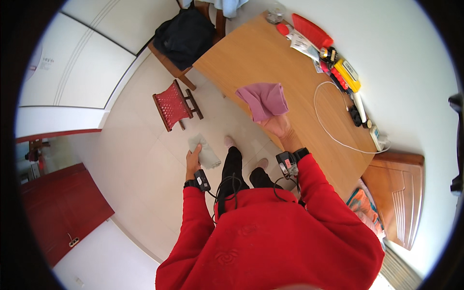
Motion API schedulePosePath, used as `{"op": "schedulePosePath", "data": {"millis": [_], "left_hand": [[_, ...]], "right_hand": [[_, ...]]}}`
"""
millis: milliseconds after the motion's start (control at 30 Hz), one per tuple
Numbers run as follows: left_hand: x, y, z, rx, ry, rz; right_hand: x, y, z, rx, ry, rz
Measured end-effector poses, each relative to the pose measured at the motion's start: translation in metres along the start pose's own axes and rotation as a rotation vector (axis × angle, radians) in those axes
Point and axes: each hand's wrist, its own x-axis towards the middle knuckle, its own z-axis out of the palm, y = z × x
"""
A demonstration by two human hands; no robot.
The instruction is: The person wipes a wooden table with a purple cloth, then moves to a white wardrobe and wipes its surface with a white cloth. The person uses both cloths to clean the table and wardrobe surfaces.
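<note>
Head view shows the right hand (278, 126) gripping a folded purple cloth (264, 100) over the wooden table (251, 58). Left hand (193, 157) fingers close around a pale rolled cloth (205, 152) above the tiled floor (140, 145).

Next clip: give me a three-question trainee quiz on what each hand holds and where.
1. True or false: the right hand holds a pink cloth over the wooden table.
2. What does the left hand hold? A) greyish rolled cloth B) white cable C) red stool
3. Fill in: the black bag lies on a ____.

Key: 1 true; 2 A; 3 chair.
</note>
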Motion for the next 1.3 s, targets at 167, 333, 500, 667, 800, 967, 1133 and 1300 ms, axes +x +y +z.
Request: {"op": "schedulePosePath", "data": {"millis": [167,333,500,667,800,967,1133,1300], "left_hand": [[-0.012,-0.005,0.021,0.075,-0.036,0.013],[-0.018,-0.002,0.049,0.063,-0.151,0.044],[-0.027,-0.008,0.067,0.114,-0.198,0.009],[-0.03,-0.019,0.086,0.123,-0.25,-0.024],[-0.034,-0.024,0.105,0.16,-0.298,-0.028],[-0.042,-0.024,0.118,0.216,-0.257,-0.025],[-0.042,-0.022,0.113,0.188,-0.267,-0.004],[-0.041,-0.021,0.091,0.164,-0.245,0.014]], "right_hand": [[-0.032,0.001,-0.024,-0.055,0.184,-0.155],[-0.082,-0.013,-0.061,0.386,0.274,-0.183],[-0.153,-0.018,-0.096,0.045,0.385,-0.365],[-0.265,-0.038,-0.104,-1.472,0.565,-0.446],[-0.341,-0.063,-0.092,-1.678,1.045,-0.57],[-0.38,-0.078,-0.054,-0.764,1.065,-0.919],[-0.32,-0.06,-0.059,-1.162,1.211,-0.589],[-0.291,-0.052,-0.074,-1.4,1.281,-0.626]]}}
